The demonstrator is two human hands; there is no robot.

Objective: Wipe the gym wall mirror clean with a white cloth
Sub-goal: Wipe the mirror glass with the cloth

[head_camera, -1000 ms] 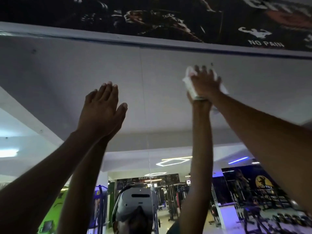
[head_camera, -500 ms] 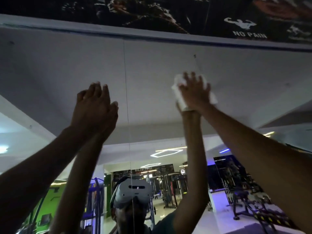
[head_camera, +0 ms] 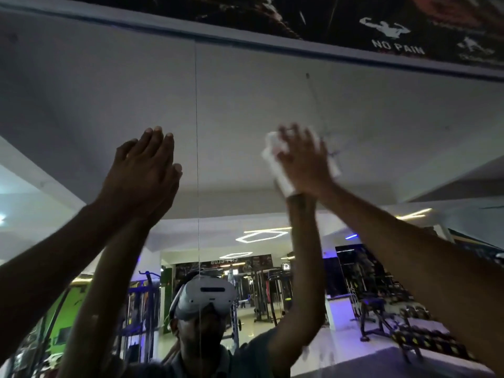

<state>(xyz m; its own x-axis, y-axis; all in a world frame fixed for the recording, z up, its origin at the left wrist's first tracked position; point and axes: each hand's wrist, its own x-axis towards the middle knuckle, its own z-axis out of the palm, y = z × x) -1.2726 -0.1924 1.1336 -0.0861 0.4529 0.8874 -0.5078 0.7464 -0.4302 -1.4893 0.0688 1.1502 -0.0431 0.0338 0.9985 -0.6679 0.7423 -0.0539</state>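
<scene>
The wall mirror fills the view, and a thin vertical seam splits it into two panes. My right hand presses a folded white cloth flat against the glass, right of the seam, fingers spread and blurred. The cloth shows at the hand's left and right edges; the rest is hidden under the palm. My left hand lies flat on the glass left of the seam, fingers straight and together. Both arms reach upward, and their reflections meet them at the glass.
A dark poster reading "NO PAIN" runs above the mirror's top frame. The mirror reflects a person wearing a white headset, gym machines, a dumbbell rack and ceiling lights.
My right hand has slid the cloth downward and a little leftward on the glass. The view has tilted down, so more of the reflected gym shows. My left hand stays flat on the mirror.
</scene>
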